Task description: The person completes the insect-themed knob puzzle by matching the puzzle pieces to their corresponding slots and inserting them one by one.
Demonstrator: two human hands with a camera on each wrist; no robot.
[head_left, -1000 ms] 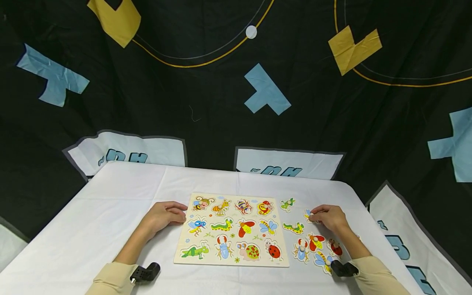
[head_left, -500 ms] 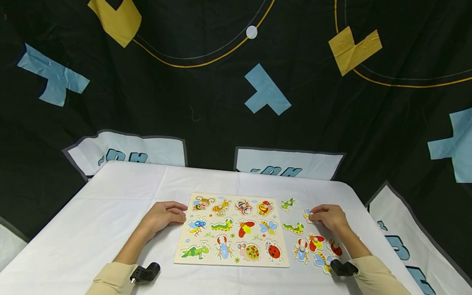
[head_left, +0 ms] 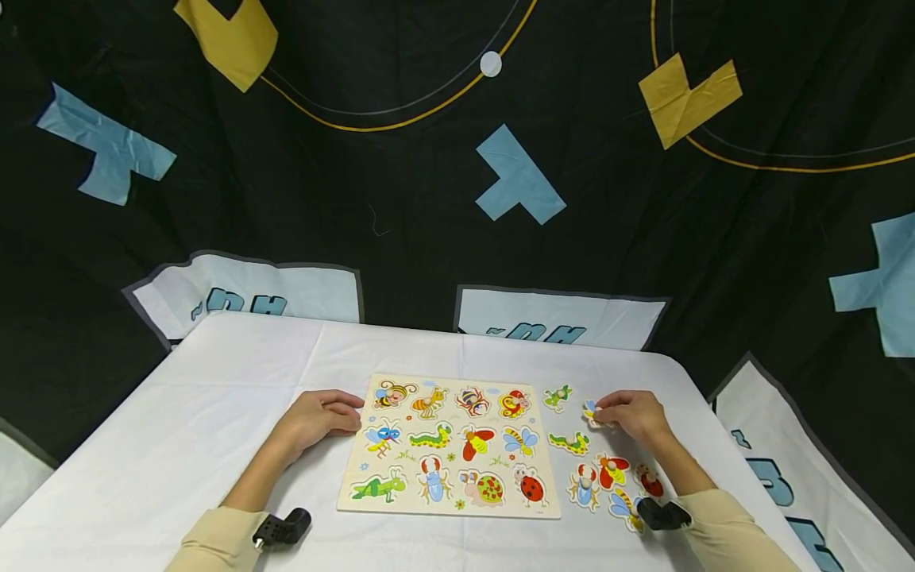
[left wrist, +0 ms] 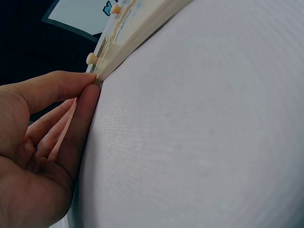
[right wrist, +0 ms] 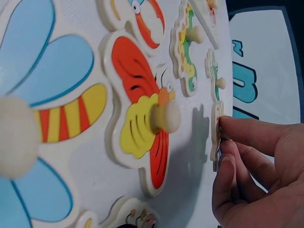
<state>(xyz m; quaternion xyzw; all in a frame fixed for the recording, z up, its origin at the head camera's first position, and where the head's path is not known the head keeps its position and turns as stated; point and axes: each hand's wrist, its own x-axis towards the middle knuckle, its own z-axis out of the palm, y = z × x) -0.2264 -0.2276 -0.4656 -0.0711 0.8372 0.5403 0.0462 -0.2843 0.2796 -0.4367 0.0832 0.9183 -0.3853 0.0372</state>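
Observation:
My right hand (head_left: 636, 415) pinches a wooden puzzle piece (head_left: 589, 412) with blue and yellow parts, an insect by its look. In the right wrist view this piece (right wrist: 216, 137) shows nearly edge-on at the fingertips, so most of its picture is hidden. To its left lies the wooden insect puzzle board (head_left: 450, 512), printed with bees, a spider, a caterpillar, beetles and others. My left hand (head_left: 318, 417) rests on the cloth with relaxed fingers touching the board's left edge. The left wrist view has thumb and finger meeting at the edge of the board (left wrist: 137, 45).
Loose knobbed pieces lie right of the board: a green insect (head_left: 557, 396), a caterpillar (head_left: 569, 442), a stag beetle (head_left: 584, 486), a red-winged insect (head_left: 612, 470), a ladybird (head_left: 649, 480) and a striped blue-winged insect (head_left: 626, 507). A white cloth (head_left: 236, 373) covers the table. Behind hangs a black curtain (head_left: 400, 230).
My right hand has moved slightly left and away from me, and the pinched puzzle piece has shifted left with it. The left hand and board stay in place.

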